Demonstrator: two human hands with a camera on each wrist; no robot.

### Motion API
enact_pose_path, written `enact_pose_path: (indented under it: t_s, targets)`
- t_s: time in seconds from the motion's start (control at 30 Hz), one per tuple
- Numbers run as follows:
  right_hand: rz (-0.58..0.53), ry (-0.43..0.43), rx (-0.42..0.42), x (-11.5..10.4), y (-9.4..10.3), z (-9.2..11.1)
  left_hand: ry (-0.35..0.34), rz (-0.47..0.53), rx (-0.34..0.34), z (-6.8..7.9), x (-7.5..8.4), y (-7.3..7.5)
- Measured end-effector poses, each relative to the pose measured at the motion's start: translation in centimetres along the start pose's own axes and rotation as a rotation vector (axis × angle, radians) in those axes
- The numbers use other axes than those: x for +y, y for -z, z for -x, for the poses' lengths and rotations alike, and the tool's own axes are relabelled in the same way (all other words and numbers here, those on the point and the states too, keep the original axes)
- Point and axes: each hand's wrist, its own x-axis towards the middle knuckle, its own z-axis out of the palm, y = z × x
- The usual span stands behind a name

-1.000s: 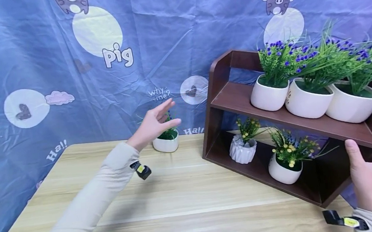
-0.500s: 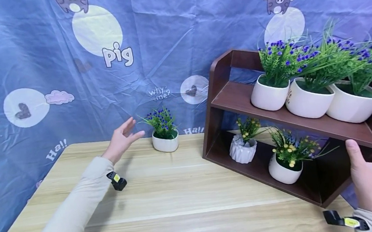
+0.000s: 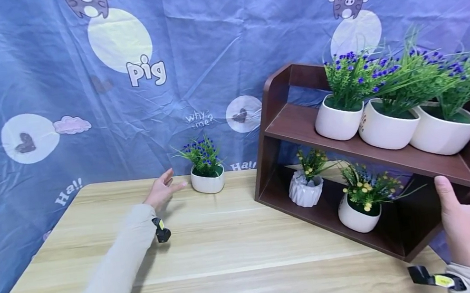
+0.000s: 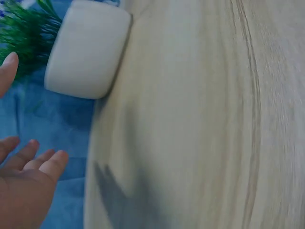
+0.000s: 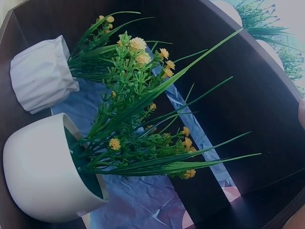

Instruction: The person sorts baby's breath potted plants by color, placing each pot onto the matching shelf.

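Note:
A small white pot of purple flowers (image 3: 206,172) (image 4: 88,50) stands at the back of the wooden table (image 3: 229,257). My left hand (image 3: 163,190) (image 4: 24,176) hovers just left of it, fingers straight and spread, holding nothing. A dark brown two-tier shelf (image 3: 374,160) stands at the right. My right hand (image 3: 466,222) grips its right side panel, thumb on the front edge. Three white pots with purple flowers (image 3: 386,111) fill the upper tier. A ribbed white pot (image 3: 306,187) (image 5: 40,74) and a round white pot with yellow flowers (image 3: 359,210) (image 5: 45,174) sit on the lower tier.
A blue cartoon-print cloth (image 3: 82,86) hangs behind the table and drapes past its left edge. Bare tabletop stretches across the front and middle. The shelf's right end sits near the table's right edge.
My left hand drew back from over the small purple-flower pot, then sank to the table just left of it. The right hand and the shelf have stayed put.

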Motion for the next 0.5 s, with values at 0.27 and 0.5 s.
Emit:
enact_pose_path:
  t_s: [0.27, 0.5]
  targets:
    - [0.025, 0.002, 0.001, -0.4, 0.0, -0.1, 0.021, -0.013, -0.033, -2.1, -1.5, -2.5]
    - [0.051, 0.013, -0.007, -0.4, 0.1, 0.1, 0.044, -0.061, -0.036, -2.7, -1.4, -3.8]
